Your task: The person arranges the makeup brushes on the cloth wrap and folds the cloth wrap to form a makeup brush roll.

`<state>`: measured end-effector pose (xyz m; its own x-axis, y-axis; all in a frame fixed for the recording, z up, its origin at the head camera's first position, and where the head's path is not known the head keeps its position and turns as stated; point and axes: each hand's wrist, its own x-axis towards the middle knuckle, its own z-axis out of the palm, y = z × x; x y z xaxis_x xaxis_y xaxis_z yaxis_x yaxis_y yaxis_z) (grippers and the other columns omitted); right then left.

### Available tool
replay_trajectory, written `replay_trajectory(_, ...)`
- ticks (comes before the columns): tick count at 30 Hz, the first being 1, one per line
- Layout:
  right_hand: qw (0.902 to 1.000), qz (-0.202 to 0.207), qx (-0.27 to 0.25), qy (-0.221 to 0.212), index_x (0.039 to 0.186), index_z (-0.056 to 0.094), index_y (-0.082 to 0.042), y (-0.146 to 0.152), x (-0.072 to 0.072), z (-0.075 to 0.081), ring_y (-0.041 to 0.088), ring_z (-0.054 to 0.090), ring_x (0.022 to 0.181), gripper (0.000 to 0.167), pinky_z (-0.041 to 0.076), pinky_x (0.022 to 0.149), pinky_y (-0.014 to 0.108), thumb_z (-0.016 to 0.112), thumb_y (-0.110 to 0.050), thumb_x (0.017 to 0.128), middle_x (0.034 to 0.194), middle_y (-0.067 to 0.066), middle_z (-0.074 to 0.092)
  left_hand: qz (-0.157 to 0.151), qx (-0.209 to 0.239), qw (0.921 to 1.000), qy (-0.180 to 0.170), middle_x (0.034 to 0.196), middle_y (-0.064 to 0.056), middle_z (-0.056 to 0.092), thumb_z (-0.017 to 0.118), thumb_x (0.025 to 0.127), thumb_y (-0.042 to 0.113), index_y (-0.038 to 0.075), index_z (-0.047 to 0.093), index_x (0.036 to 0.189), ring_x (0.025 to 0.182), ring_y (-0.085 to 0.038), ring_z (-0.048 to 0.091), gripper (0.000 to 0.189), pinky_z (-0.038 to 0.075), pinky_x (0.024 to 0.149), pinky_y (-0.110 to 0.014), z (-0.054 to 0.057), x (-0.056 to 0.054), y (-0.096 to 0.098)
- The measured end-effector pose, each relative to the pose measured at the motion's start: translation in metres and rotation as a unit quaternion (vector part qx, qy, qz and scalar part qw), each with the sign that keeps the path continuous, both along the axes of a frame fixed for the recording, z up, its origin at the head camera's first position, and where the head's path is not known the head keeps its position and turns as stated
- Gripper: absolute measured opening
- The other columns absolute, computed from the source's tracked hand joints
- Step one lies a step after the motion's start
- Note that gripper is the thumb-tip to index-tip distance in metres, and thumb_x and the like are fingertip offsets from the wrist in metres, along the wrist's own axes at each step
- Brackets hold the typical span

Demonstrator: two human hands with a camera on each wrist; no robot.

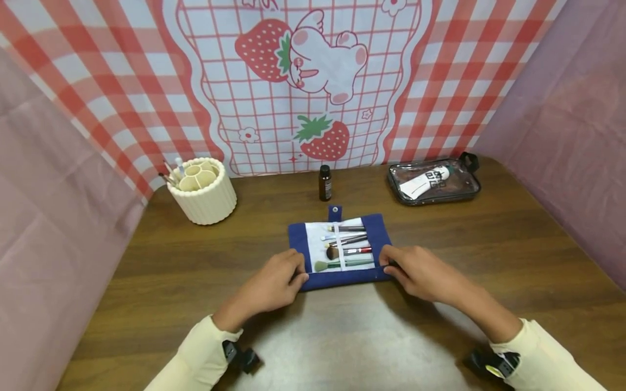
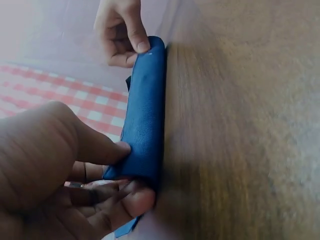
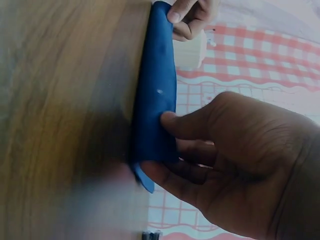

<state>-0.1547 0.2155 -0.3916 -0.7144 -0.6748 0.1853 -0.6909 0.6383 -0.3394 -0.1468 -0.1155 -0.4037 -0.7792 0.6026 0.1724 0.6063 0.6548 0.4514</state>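
Observation:
A blue fabric brush roll (image 1: pixel 300 237) lies unfolded on the table, its near edge folded over toward the middle. Several makeup brushes (image 1: pixel 348 251) sit across its white lining under a white elastic band, and a snap tab sticks out at the far side. My left hand (image 1: pixel 279 279) pinches the near left corner of the fold, thumb (image 2: pixel 120 150) on top and fingers beneath. At the near right corner, my right hand (image 1: pixel 415 271) pinches the fold the same way, its thumb (image 3: pixel 175 122) pressing on the blue cloth. In both wrist views the brushes are hidden behind the fold.
Behind the roll stands a small brown bottle (image 1: pixel 325 183) with a black cap. A cream ribbed holder (image 1: pixel 207 201) with a few thin sticks is at the back left. At the back right lies a clear black-edged pouch (image 1: pixel 462 187) with a white tube (image 1: pixel 424 183).

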Motion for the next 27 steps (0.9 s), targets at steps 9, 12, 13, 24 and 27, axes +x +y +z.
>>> replay_trajectory(9,0.9997,-0.016,0.012,0.012,0.099,0.059,-0.017,-0.006,-0.005,-0.008,0.008,0.053,0.071,0.019,0.048,0.061,0.029,0.070,-0.003,0.092,0.088,-0.006,0.057,0.028,0.010,0.9995,-0.012,0.084,0.003,0.047,0.075,0.091,0.011,0.012,0.059,0.080,0.075,-0.012,0.047,0.019,0.046,0.068,-0.028,-0.009,-0.005,0.002)
replay_trajectory(12,0.9991,0.002,0.011,0.042,0.092,0.062,-0.017,-0.006,-0.005,-0.009,0.007,0.049,0.071,0.018,0.047,0.061,0.026,0.072,-0.002,0.090,0.087,-0.006,0.051,0.029,0.018,0.9993,-0.016,0.088,0.001,0.046,0.077,0.089,0.011,0.011,0.058,0.086,0.077,-0.013,0.046,0.019,0.045,0.068,-0.028,-0.010,-0.006,0.002)
replay_trajectory(13,0.9985,0.007,0.013,0.053,0.091,0.063,-0.018,-0.005,-0.005,-0.009,0.007,0.048,0.073,0.018,0.046,0.061,0.026,0.072,-0.003,0.090,0.087,-0.006,0.050,0.027,0.021,0.9993,-0.016,0.091,0.000,0.046,0.077,0.089,0.011,0.012,0.058,0.089,0.078,-0.013,0.046,0.019,0.045,0.069,-0.029,-0.010,-0.007,0.002)
replay_trajectory(24,0.9898,0.062,0.065,0.110,0.097,0.065,-0.008,-0.006,0.004,-0.006,0.018,0.050,0.091,0.011,0.047,0.080,0.039,0.071,-0.015,0.091,0.095,0.000,0.055,-0.023,-0.038,0.9974,0.056,0.097,0.004,0.050,0.073,0.094,0.020,0.023,0.069,0.097,0.089,-0.016,0.045,0.006,0.042,0.076,-0.031,-0.007,-0.006,0.000)
replay_trajectory(27,0.9877,0.060,0.079,0.121,0.097,0.064,-0.009,-0.007,0.007,-0.004,0.018,0.052,0.088,0.016,0.048,0.078,0.039,0.075,-0.017,0.089,0.093,0.000,0.055,-0.031,-0.077,0.9944,0.065,0.093,0.006,0.049,0.068,0.097,0.035,0.023,0.070,0.097,0.084,-0.013,0.043,0.012,0.039,0.071,-0.029,-0.002,-0.004,0.001)
